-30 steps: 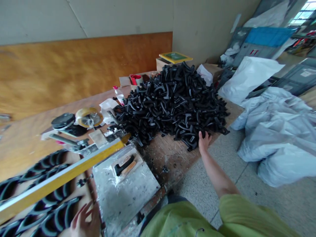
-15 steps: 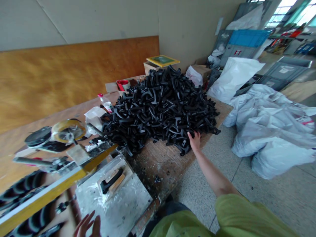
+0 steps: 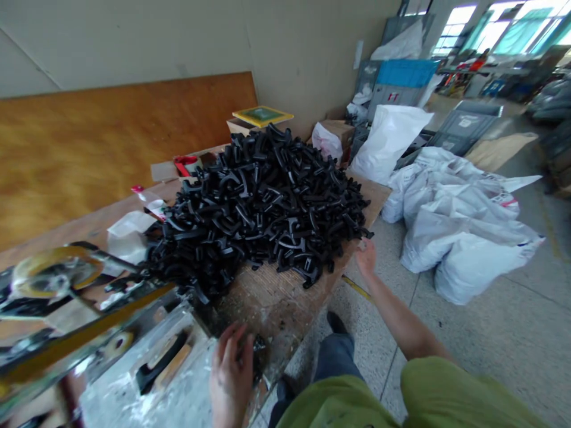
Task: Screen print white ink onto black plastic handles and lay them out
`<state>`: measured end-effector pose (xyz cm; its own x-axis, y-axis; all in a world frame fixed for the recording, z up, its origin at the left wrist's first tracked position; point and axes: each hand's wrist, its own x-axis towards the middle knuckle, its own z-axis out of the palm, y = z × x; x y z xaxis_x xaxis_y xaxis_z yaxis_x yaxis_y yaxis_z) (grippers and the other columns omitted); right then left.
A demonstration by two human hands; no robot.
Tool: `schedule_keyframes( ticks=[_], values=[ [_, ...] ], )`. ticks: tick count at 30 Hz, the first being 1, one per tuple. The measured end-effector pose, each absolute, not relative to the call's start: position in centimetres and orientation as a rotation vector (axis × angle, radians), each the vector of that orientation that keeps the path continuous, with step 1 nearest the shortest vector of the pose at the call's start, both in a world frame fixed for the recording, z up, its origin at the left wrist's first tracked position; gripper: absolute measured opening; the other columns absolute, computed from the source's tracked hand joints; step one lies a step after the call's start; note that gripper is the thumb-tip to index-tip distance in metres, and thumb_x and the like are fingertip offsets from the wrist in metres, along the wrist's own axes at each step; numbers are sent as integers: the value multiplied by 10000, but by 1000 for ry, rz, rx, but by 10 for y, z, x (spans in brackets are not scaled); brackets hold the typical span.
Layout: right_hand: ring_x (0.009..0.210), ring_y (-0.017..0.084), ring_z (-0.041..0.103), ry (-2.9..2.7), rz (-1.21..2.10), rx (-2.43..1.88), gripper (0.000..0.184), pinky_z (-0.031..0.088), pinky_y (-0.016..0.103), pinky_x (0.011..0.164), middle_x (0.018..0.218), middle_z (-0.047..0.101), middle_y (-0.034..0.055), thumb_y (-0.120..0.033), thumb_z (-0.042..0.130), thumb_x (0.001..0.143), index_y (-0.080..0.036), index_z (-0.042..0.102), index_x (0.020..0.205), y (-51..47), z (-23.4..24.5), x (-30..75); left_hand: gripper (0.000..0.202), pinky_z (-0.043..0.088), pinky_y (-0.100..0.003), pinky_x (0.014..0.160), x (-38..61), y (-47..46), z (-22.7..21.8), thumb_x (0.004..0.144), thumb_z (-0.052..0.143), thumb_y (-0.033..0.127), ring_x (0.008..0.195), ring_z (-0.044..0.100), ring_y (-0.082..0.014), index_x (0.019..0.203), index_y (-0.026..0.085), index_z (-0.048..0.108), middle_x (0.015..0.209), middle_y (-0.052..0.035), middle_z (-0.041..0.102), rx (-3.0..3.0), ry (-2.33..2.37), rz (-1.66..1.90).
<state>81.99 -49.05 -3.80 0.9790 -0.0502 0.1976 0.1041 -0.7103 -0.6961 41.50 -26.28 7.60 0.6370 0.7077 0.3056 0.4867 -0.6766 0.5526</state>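
Note:
A large heap of black plastic handles (image 3: 267, 202) covers the far part of the wooden table (image 3: 276, 309). At the heap's right front corner, beyond the table edge, my right hand (image 3: 366, 257) has its fingers closed at the end of a black handle; the grip is partly hidden. My left hand (image 3: 232, 371) is over the near table edge, fingers loosely bent and apart, beside a dark shiny patch. To its left, one black handle (image 3: 161, 361) lies against a light wooden piece (image 3: 175, 370) on a metal plate (image 3: 120, 395) covered in clear film.
On the left are a roll of yellowish tape (image 3: 56, 274) and a yellow-edged bar (image 3: 84, 336). A yellow-framed board (image 3: 263, 115) lies on a box behind the heap. Full white sacks (image 3: 464, 232) stand on the floor at right, near grey crates (image 3: 466, 128).
The view has swung to the right. My right hand has shifted along the heap's front to its right corner. My left hand has come up and right, from over the metal plate to the table edge.

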Motion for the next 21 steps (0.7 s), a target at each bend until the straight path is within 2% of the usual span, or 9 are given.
schedule_keyframes(
  ticks=[3,7,12,14,17,21],
  values=[
    [1233,271,493,-61,-276,-2415,525,370,448,1043,1261,587,147,-233,427,788,-148,530,1296,-517,-46,875,287,494,-421,982,510,-315,63,919,476,337,1141,594,-251,1120,243,658,1238,-110,630,2640,613,606],
    [1177,267,545,-271,-118,-2454,628,422,423,1002,1300,568,141,-191,478,760,-176,466,1387,-534,-59,941,378,407,-482,1078,646,-382,32,901,502,253,1329,450,-269,1265,267,601,1452,-97,485,2829,284,389],
    [1122,285,589,-525,118,-2495,781,468,437,951,1271,602,118,-186,531,744,-226,316,1494,-545,-59,981,521,187,-633,1155,756,-412,9,853,564,216,1456,224,-330,1369,278,524,1592,-69,257,2964,306,146],
    [1162,279,569,-626,157,-2451,793,457,435,983,1312,581,108,-158,518,722,-216,322,1488,-548,-58,985,545,179,-627,1161,773,-407,8,843,565,196,1466,177,-345,1382,256,517,1601,-71,221,2994,377,97],
    [1221,256,527,-700,147,-2322,713,432,419,1036,1363,540,95,-160,483,735,-197,387,1440,-551,-60,980,538,229,-547,1179,778,-394,7,846,534,142,1468,160,-337,1374,243,535,1604,-49,207,3038,458,63],
    [1157,243,559,-753,192,-2276,608,442,422,1022,1257,580,95,-153,420,785,-221,469,1387,-548,-64,961,539,291,-460,1177,771,-385,2,860,460,73,1460,214,-287,1365,240,546,1594,-25,239,3121,449,49]
  ],
)
